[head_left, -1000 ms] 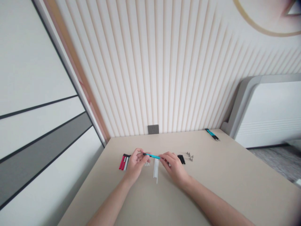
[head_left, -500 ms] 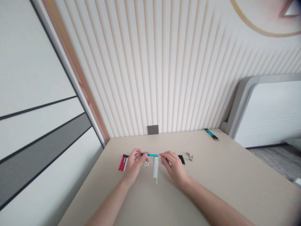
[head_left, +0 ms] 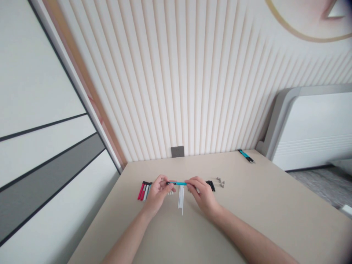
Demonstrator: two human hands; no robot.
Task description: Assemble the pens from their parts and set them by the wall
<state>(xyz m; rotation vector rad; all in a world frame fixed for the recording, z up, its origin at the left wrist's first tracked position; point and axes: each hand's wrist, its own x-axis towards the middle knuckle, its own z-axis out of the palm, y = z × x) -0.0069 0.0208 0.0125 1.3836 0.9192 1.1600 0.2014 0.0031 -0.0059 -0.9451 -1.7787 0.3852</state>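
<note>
Above the table, a blue pen barrel (head_left: pixel 180 183) with a black clip end lies level between my two hands. My left hand (head_left: pixel 157 191) is closed around its black end, thumb and fingers pinching it. At the other end, my right hand (head_left: pixel 202 191) has its thumb and index finger pinched at the barrel's tip. Whether a small part is also in that pinch is hidden. Just below the barrel lie several thin white pen refills (head_left: pixel 180 200) on the table. Small white pieces (head_left: pixel 171 192) sit beside my left fingers, partly covered.
Red, white and blue pen barrels (head_left: pixel 142 191) lie left of my left hand. Right of my right hand are black grips (head_left: pixel 211 185) and small grey cone tips (head_left: pixel 220 182). Two blue-and-black pens (head_left: pixel 246 156) rest at the table's (head_left: pixel 275 205) far right corner. A wall socket (head_left: pixel 177 151) is behind.
The blue barrel's right end, just apart from my right fingertips before, now meets them. My left hand stays closed on it. The view has shifted slightly.
</note>
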